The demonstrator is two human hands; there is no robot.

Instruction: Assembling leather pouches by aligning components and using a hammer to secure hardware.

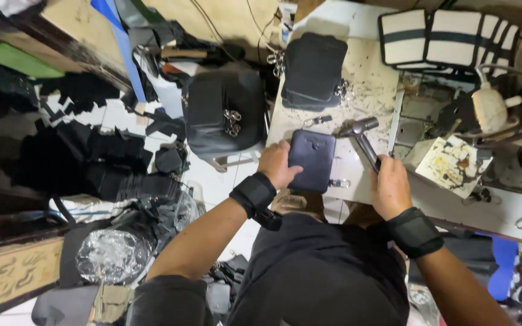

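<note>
Hammering step on a small dark leather pouch piece [313, 160], which lies flat near the front edge of the pale, scuffed bench [370, 90]. A metal clip [340, 183] sticks out at the piece's 4 o'clock corner.

Left hand [277, 164] comes in from 7 o'clock, palm down, fingers [287, 175] spread flat and pressing the piece's left edge; not closed round anything. Black wrist wrap [253, 194] on the forearm.

Right hand [389, 186] at 3 o'clock of the piece, fingers curled tight around the handle of a hammer [362, 137]. The head sits at 1 o'clock of the piece, just above its top right corner; whether it touches the bench cannot be told.

Judgement: the piece is being held steady for a strike. The next move likely calls for bringing the head over the seam or clip while the left fingers stay clear.

At 12 o'clock, a stack of black panels [314, 69]; at 10 o'clock, off the bench, a black bag [225, 111].
</note>
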